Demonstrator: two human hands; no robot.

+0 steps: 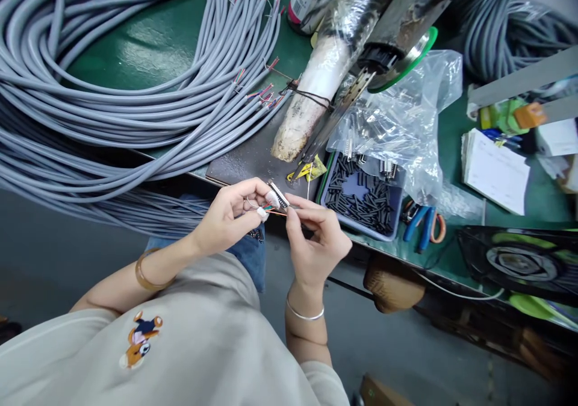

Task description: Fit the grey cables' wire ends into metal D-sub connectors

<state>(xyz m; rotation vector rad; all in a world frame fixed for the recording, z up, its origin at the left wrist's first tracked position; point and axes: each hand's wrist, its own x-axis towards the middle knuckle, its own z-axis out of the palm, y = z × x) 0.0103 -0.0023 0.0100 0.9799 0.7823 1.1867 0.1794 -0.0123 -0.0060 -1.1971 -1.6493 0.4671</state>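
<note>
Both my hands meet in front of the bench edge around a small metal-edged multi-pin connector. My left hand is closed, with the connector's upper end at its index fingertip. Thin coloured wires show between that hand's fingertips and the connector. My right hand pinches the connector's lower end between thumb and index finger; an orange wire runs to that thumb. How the wires meet the connector is too small to tell. A thin pale strand rises behind my right fingers.
Looped grey cables with stripped ends cover the left bench. A soldering iron slopes down beside a wrapped white tube. Right of these are a blue bin of black sleeves, a plastic bag, cutters and a paper pad.
</note>
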